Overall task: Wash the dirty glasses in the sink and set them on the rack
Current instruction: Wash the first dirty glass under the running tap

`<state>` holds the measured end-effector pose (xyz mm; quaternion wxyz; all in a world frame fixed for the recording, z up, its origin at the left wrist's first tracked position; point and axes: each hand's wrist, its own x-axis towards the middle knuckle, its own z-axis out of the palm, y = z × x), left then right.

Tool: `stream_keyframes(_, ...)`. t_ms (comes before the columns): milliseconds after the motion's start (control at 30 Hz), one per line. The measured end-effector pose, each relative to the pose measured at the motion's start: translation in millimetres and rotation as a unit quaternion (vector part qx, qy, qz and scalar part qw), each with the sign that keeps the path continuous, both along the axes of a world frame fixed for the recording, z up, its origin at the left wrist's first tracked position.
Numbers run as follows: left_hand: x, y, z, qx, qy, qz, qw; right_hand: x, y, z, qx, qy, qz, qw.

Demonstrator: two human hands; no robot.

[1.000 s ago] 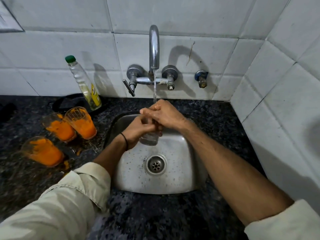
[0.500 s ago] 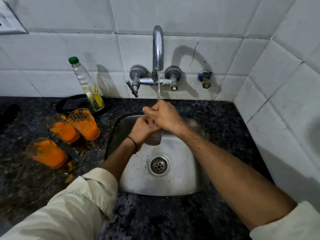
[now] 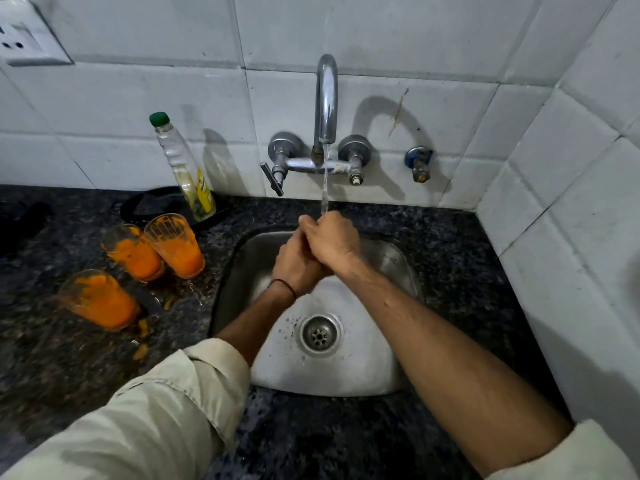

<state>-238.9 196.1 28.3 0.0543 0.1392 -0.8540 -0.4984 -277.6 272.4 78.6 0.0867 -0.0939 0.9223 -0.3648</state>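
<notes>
Over the sink my left hand and right hand sit clenched together; I cannot tell what they grasp. Three dirty glasses stand on the desk at nine o'clock. The tap runs at twelve.

The person wears a long-sleeved shirt of pale, sandy-beige woven cloth. The left sleeve is rolled back into a broad, flat cuff with a stitched edge, and the cloth behind it lies in soft creases. The left forearm is bare from that cuff down, and a thin black band circles the wrist just behind the left grip. The right sleeve shows only as a corner of the same pale cloth at the lower right edge of the view, leaving the right forearm bare down to the right grip. Both grips are bare.
</notes>
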Motion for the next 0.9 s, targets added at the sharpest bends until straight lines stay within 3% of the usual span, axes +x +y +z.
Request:
stream_keyframes(33, -2.1, 3.8, -3.3, -0.061, 0.014, 0.035, 0.997, 4.4, -5.3, -3.4, 0.015, 0.003, -0.014, 1.000)
stream_keyframes(133, -5.8, -6.0, -14.5, -0.070, 0.068, 0.021, 0.995, 21.7, -6.2, -9.8, 0.005, 0.037, 0.025, 0.999)
stream_keyframes(267, -1.7, -34.1, -20.4, -0.070, 0.066, -0.091, 0.991, 31.8, 28.4, -24.8, 0.002, 0.012, 0.211, 0.977)
stream_keyframes(333, 4.1, -38.1, -19.2, -0.040, 0.066, -0.119, 0.990, 19.3, 53.6, -29.5, 0.103, 0.099, 0.338, 0.930)
stream_keyframes(367, 4.7, -38.5, -19.4, -0.037, 0.063, -0.131, 0.989, 9.7, 62.6, -32.8, 0.175, 0.176, 0.385, 0.889)
stream_keyframes(433, 5.4, -34.4, -17.7, -0.022, 0.072, -0.149, 0.986, -3.8, 72.1, -34.8, 0.269, 0.279, 0.422, 0.820)
stream_keyframes(467, 3.6, -31.5, -16.4, -0.003, 0.083, -0.143, 0.986, -4.6, 70.4, -31.9, 0.269, 0.288, 0.410, 0.823)
stream_keyframes(500, 1.6, -28.6, -14.5, 0.006, 0.100, -0.128, 0.987, -1.8, 63.8, -30.5, 0.253, 0.263, 0.380, 0.850)
stream_keyframes(600, -4.4, -18.6, -12.8, -0.018, 0.145, -0.090, 0.985, 20.5, 25.2, -14.8, 0.126, 0.046, 0.196, 0.971)
stream_keyframes(633, -6.2, -16.6, -13.5, -0.027, 0.149, -0.084, 0.985, 28.6, 9.9, -15.7, 0.054, -0.015, 0.104, 0.993)
stream_keyframes(700, -7.9, -16.8, -12.6, -0.033, 0.141, -0.081, 0.986, 42.8, -11.3, -23.8, -0.060, -0.046, -0.033, 0.997)
stream_keyframes(733, -8.4, -20.5, -13.1, -0.038, 0.137, -0.090, 0.986, 47.4, -13.6, -30.5, -0.097, -0.026, -0.049, 0.994)
stream_keyframes(833, -7.0, -38.2, -13.6, -0.033, 0.124, -0.112, 0.985, 42.2, 13.7, -49.1, -0.114, 0.069, 0.105, 0.986)
stream_keyframes(867, -6.6, -43.5, -14.4, -0.026, 0.115, -0.116, 0.986, 30.9, 28.8, -49.9, -0.046, 0.145, 0.207, 0.966)
stream_keyframes(900, -6.1, -46.4, -15.2, -0.031, 0.103, -0.127, 0.986, 16.1, 42.5, -46.8, 0.060, 0.232, 0.297, 0.924)
